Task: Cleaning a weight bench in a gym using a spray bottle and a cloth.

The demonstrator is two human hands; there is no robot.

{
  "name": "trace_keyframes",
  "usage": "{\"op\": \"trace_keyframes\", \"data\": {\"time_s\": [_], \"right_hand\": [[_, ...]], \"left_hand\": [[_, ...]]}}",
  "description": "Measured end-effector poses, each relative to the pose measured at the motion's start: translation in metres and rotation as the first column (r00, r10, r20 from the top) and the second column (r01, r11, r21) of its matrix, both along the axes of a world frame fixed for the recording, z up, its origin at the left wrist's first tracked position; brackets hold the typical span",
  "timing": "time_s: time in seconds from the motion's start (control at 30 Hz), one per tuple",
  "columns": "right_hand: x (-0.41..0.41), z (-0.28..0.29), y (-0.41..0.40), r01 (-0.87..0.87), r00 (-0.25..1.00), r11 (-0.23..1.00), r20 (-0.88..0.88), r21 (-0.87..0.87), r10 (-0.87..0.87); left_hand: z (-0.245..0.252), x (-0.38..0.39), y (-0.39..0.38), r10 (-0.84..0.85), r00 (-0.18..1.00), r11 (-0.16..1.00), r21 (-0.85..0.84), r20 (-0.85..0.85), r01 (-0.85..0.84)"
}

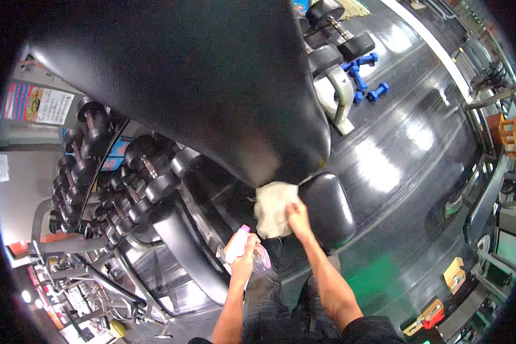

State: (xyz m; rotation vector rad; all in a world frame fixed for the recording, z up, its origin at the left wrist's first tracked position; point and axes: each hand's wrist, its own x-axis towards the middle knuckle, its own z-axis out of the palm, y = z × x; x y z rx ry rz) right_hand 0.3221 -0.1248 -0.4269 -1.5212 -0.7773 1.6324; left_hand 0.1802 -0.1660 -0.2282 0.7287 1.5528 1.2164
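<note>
My left hand (245, 258) is closed around a spray bottle (239, 244) with a white and pink head and a clear body. To its right, my right hand (297, 217) grips a pale cloth (275, 208), which hangs at the lower end of a large black padded bench back (223, 86). Just right of the cloth is a smaller black bench seat pad (329, 206). The cloth hides part of the gap between the two pads.
Racks of black dumbbells (155, 172) stand at the left, beside another black bench (193, 249). Small blue dumbbells (377, 91) lie on the dark floor at the upper right. Open cardboard boxes (454, 275) and gym machines are at the lower right.
</note>
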Motion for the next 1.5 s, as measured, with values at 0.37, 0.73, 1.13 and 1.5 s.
{"op": "trace_keyframes", "data": {"time_s": [0.37, 0.73, 1.13, 1.5], "right_hand": [[-0.098, 0.065, 0.067, 0.337, 0.771, 0.911, 0.485, 0.239, -0.412], [-0.146, 0.004, -0.066, -0.118, 0.978, 0.971, 0.196, 0.206, 0.077], [0.040, -0.020, -0.074, 0.527, 0.718, 0.778, -0.310, -0.342, -0.623], [0.172, -0.014, -0.018, 0.693, 0.629, 0.695, -0.309, -0.192, -0.713]], "left_hand": [[0.003, -0.052, -0.031, -0.027, 0.999, 0.999, -0.032, -0.044, 0.025], [0.016, -0.099, -0.029, -0.071, 0.986, 0.997, 0.030, -0.153, 0.077], [-0.052, -0.029, 0.022, -0.276, 0.845, 0.922, 0.123, -0.457, 0.368], [-0.110, 0.089, 0.085, -0.189, 0.839, 0.951, 0.117, -0.510, 0.285]]}}
